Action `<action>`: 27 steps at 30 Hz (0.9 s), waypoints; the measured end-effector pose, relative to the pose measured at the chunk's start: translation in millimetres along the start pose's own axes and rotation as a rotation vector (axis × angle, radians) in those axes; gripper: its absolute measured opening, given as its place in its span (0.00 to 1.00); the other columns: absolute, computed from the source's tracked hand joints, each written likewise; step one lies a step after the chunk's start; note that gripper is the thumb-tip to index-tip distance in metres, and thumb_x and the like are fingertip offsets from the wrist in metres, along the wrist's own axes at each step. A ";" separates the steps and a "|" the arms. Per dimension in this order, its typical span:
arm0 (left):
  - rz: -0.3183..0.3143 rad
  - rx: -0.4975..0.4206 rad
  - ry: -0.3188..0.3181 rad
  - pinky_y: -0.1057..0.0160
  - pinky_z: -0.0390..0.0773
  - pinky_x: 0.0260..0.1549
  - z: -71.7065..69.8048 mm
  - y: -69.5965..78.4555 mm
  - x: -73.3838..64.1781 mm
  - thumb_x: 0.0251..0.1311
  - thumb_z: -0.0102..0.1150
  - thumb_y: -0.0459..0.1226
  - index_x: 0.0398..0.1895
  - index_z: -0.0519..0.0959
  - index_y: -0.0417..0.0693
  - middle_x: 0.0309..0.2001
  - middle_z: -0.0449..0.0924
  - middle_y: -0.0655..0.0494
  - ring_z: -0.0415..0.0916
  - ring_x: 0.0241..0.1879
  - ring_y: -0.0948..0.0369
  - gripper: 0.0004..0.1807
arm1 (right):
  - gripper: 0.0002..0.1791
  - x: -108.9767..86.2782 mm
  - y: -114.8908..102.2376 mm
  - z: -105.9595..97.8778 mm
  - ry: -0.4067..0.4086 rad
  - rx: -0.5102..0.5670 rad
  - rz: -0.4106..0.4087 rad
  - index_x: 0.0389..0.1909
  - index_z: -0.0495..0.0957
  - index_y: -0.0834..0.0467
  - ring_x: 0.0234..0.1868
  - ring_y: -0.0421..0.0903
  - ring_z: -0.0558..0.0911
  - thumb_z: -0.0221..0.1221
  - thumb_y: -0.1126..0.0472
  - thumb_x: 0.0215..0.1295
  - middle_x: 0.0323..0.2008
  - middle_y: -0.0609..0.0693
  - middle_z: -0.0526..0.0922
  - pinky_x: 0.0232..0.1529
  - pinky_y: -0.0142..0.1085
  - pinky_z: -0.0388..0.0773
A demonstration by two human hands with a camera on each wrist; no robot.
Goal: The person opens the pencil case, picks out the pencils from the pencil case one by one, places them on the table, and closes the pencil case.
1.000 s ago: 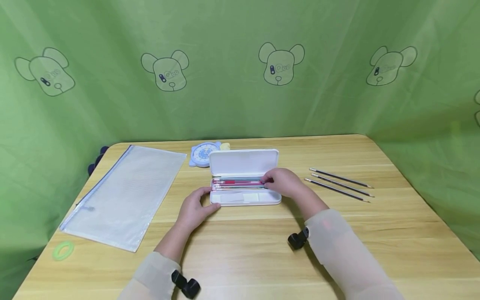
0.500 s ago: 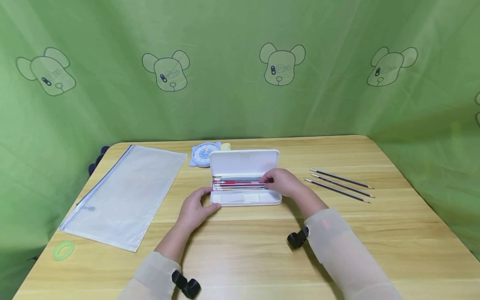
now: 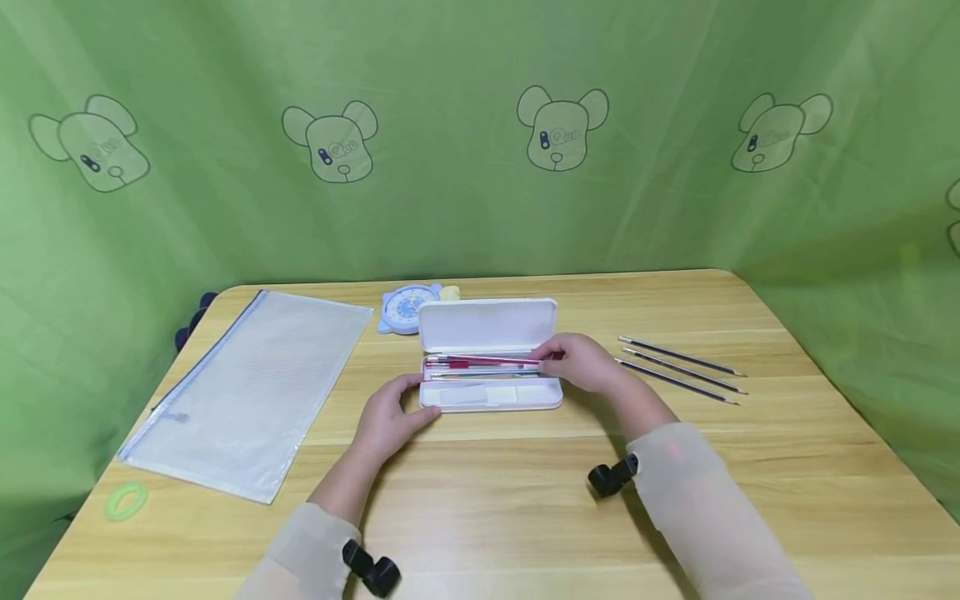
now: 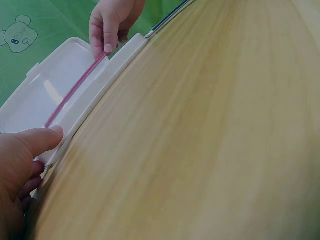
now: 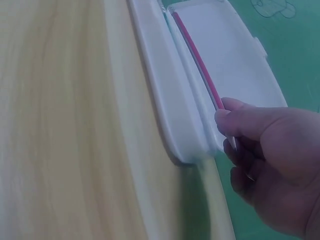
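Observation:
A white pencil case (image 3: pixel 491 397) lies with its lid raised, holding several pencils (image 3: pixel 480 377). At its left end my left hand (image 3: pixel 390 421) grips the corner, thumb along the front rim and fingers at the side. My right hand (image 3: pixel 581 362), over the case's right end, pinches a pink-red pencil (image 5: pixel 197 57) between thumb and fingers. That pencil's right end is raised and its left end is still low in the case. In the left wrist view the same pencil (image 4: pixel 75 89) slants across the case; the case's inside is mostly hidden there.
Three dark pencils (image 3: pixel 678 367) lie on the table (image 3: pixel 495 508) to the right. A blue clock-faced toy (image 3: pixel 407 308) stands behind the case's left end. A clear zip pouch (image 3: pixel 251 396) lies flat at left, with a green ring (image 3: pixel 126 502) near its lower corner.
My right hand has moved slightly right and up, lifting the right end of the pink-red pencil out of the case. My left hand stays at the case's left corner.

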State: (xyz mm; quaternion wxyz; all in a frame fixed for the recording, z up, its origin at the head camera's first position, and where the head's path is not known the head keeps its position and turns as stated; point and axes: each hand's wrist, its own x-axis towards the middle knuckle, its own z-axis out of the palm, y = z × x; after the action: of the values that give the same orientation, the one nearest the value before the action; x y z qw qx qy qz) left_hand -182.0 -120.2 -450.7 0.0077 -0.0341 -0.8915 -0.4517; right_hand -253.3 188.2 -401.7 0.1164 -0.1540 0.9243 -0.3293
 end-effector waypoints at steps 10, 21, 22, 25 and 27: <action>-0.010 0.001 -0.010 0.47 0.65 0.70 0.3 -0.1 0.5 0.54 0.71 0.43 0.62 0.74 0.42 0.63 0.76 0.44 0.68 0.67 0.46 0.33 | 0.12 -21.7 14.6 -20.1 0.071 -0.004 -0.007 0.48 0.84 0.60 0.40 0.46 0.76 0.60 0.63 0.65 0.42 0.55 0.85 0.41 0.34 0.74; -0.018 -0.011 -0.014 0.48 0.64 0.71 -0.7 1.0 -0.1 0.53 0.71 0.43 0.64 0.73 0.42 0.64 0.75 0.45 0.67 0.69 0.47 0.34 | 0.13 -62.4 41.4 -49.8 0.141 -0.053 0.012 0.49 0.83 0.59 0.39 0.44 0.75 0.60 0.60 0.67 0.39 0.52 0.84 0.40 0.34 0.73; -0.017 -0.010 -0.014 0.47 0.64 0.71 -0.6 0.9 0.1 0.54 0.71 0.43 0.64 0.73 0.42 0.65 0.74 0.45 0.66 0.69 0.47 0.34 | 0.13 -66.5 44.6 -52.3 0.145 -0.060 0.023 0.49 0.83 0.58 0.39 0.44 0.75 0.60 0.59 0.67 0.39 0.52 0.84 0.39 0.33 0.73; -0.021 -0.012 -0.019 0.47 0.63 0.71 -0.4 0.8 0.3 0.54 0.70 0.43 0.65 0.72 0.42 0.66 0.73 0.45 0.66 0.69 0.47 0.35 | 0.14 -79.4 54.3 -58.4 0.158 -0.075 0.049 0.50 0.83 0.58 0.37 0.44 0.75 0.59 0.58 0.68 0.39 0.52 0.83 0.37 0.32 0.73; -0.016 -0.005 -0.022 0.47 0.64 0.71 -0.3 0.8 0.3 0.54 0.70 0.43 0.65 0.72 0.41 0.66 0.73 0.44 0.66 0.69 0.46 0.35 | 0.14 -87.7 60.7 -61.7 0.174 -0.092 0.056 0.51 0.82 0.58 0.36 0.42 0.74 0.59 0.58 0.68 0.39 0.52 0.82 0.34 0.31 0.73</action>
State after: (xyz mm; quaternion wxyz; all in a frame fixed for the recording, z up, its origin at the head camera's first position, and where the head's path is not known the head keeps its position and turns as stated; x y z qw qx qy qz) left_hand -182.3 -120.0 -449.8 -0.0056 -0.0319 -0.8906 -0.4536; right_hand -204.4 299.9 -384.2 0.0376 -0.1042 0.9490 -0.2953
